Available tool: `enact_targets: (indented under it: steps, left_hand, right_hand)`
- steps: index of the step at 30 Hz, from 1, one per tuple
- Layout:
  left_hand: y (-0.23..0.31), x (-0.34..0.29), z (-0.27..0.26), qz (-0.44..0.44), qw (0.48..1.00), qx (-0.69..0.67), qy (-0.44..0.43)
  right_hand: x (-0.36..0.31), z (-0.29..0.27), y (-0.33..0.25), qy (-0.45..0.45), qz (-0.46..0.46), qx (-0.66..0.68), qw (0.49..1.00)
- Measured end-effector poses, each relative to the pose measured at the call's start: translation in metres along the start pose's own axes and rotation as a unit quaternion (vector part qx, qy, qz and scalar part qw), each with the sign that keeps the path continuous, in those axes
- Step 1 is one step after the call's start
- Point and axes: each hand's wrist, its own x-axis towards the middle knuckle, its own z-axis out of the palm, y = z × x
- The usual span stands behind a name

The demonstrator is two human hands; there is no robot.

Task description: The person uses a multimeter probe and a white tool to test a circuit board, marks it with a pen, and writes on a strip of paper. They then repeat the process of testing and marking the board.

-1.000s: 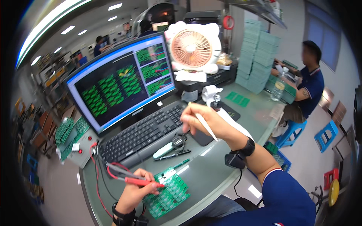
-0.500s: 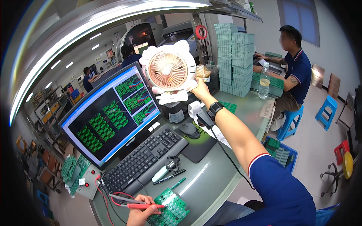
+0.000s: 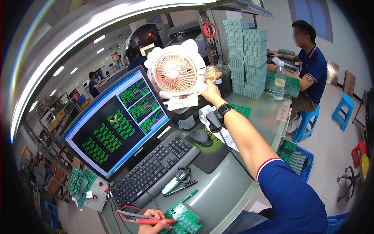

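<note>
Well, the person at the grey-green surface has both arms spread, one hand low and near, the other far forward. The left hand has its grip closed on a red probe, thumb and fingers wrapped about the barrel, and a grey probe runs into the same hand beside it. The red tip points at a green circuit board, a sheet of many small units, lying on the surface just right of that hand; from where I stand I cannot tell whether they touch.

The right hand reaches to the lower right side of a white fan with a pinkish grille. Its fingertips are hidden there, so I cannot tell how far that grip is closed, or on what.

Between the hands, a monitor with green layouts stands behind a black keyboard; a mouse sits at the keyboard's far end. A black pen lies near the board. Beyond the fan rise tall board stacks, with a bottle near them and a seated co-worker past it.
</note>
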Motion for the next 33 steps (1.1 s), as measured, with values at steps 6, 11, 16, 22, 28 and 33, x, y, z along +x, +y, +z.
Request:
enact_targets:
  steps: [6,11,16,22,28,33]
  left_hand:
    - [0.001,-0.001,-0.002,0.033,0.999,0.034,-0.004]
    - [-0.015,0.000,-0.007,0.015,1.000,-0.026,0.008]
    - [-0.018,0.001,-0.009,0.016,0.997,-0.066,-0.030]
    - [-0.014,0.009,-0.015,0.023,0.998,-0.053,-0.031]
    - [-0.016,0.009,-0.017,0.023,0.998,-0.056,-0.026]
    - [-0.010,-0.005,-0.017,0.087,0.995,-0.045,-0.019]
  right_hand:
    - [0.003,0.008,0.003,0.007,-0.005,0.015,1.000]
    - [0.002,0.008,0.015,0.026,-0.059,0.059,0.996]
    - [0.007,-0.005,0.026,0.156,-0.052,0.121,0.979]
    - [-0.150,-0.063,-0.080,-0.225,-0.153,0.404,0.873]
    - [-0.283,-0.063,-0.116,-0.535,-0.291,0.211,0.765]
    - [-0.268,-0.046,-0.102,-0.438,-0.210,0.222,0.845]
